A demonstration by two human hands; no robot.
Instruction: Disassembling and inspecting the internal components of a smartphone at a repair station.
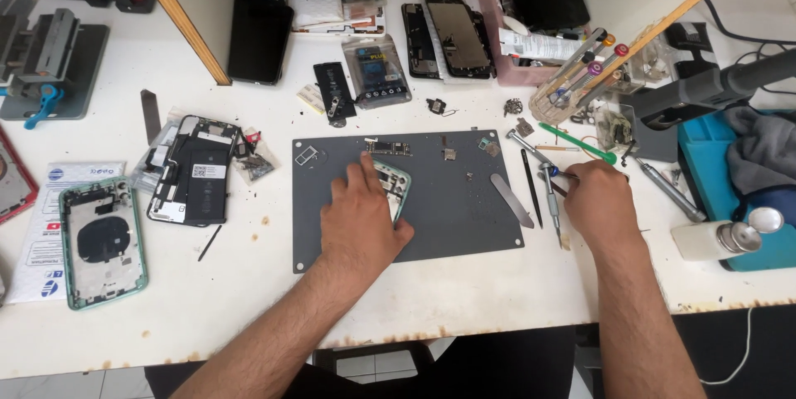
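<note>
Hands work at the grey mat (448, 200): the left hand (358, 221) lies flat, fingers spread, pressing a green phone frame (395, 188) near the mat's middle; the right hand (599, 200), past its right edge, pinches a thin tool (557, 173).

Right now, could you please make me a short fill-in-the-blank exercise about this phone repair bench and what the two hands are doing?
1. The left hand presses a green phone frame onto the grey ____.
2. The right hand reaches among the ____ beside the mat.
3. A second green phone shell lies at the ____ edge of the table.

Missing words: mat; tools; left
</note>
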